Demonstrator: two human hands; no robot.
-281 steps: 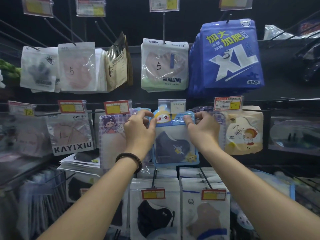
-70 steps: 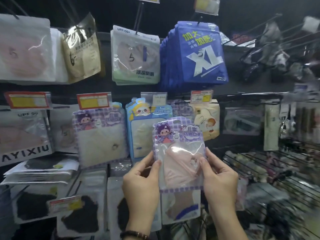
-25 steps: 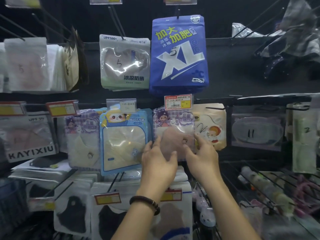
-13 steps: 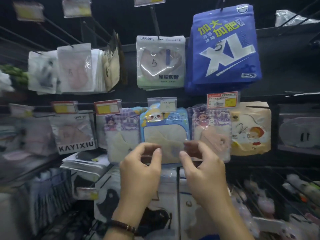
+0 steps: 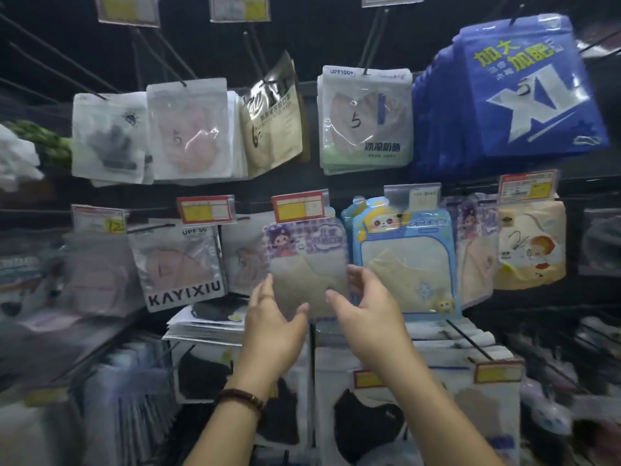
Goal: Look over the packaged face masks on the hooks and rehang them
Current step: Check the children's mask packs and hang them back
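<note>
Both hands have shifted from the blue panda packet (image 5: 405,260) to the purple checked mask packet (image 5: 306,253) hanging just left of it; left hand (image 5: 273,326) and right hand (image 5: 373,312) flank its lower edges, whether pinching I cannot tell. Likely light, slippery film: hold the edges. Further left: KAYIXIU packet (image 5: 179,267).
</note>
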